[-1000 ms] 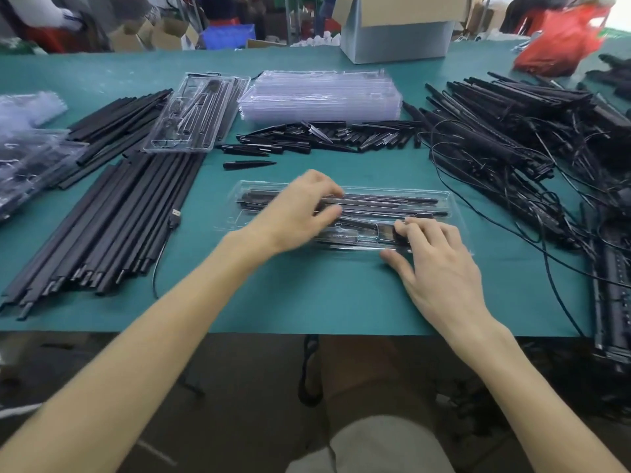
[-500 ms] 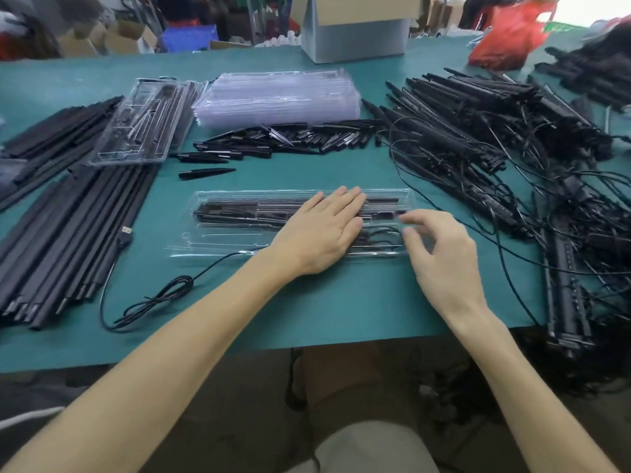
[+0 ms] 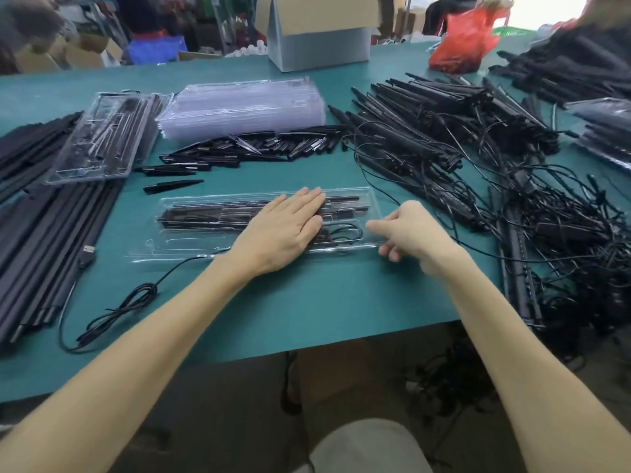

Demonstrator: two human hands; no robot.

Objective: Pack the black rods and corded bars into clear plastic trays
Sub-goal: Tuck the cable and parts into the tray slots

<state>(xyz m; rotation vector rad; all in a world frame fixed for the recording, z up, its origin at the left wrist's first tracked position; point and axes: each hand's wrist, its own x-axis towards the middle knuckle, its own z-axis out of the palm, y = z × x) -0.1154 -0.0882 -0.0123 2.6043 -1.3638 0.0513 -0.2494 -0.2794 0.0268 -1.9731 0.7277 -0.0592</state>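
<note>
A clear plastic tray (image 3: pixel 191 245) lies in front of me on the green table, with black rods (image 3: pixel 201 216) and a coiled cord inside it. My left hand (image 3: pixel 283 230) rests flat on the tray's middle, fingers straight. My right hand (image 3: pixel 413 237) is at the tray's right end with its fingers loosely curled and the thumb tip over the tray's edge; no firm grip shows. A black cable (image 3: pixel 129 302) trails from under the tray toward the table's near left.
Long black rods (image 3: pixel 51 240) lie at the left under a filled tray (image 3: pixel 102 141). A stack of empty trays (image 3: pixel 239 107) and short black pieces (image 3: pixel 259 146) sit behind. Tangled corded bars (image 3: pixel 444 138) cover the right. A cardboard box (image 3: pixel 321 32) stands at the back.
My left hand went from curled fingers to lying flat on the tray. My right hand slid off the tray's top to its right end and curled. The view panned right.
</note>
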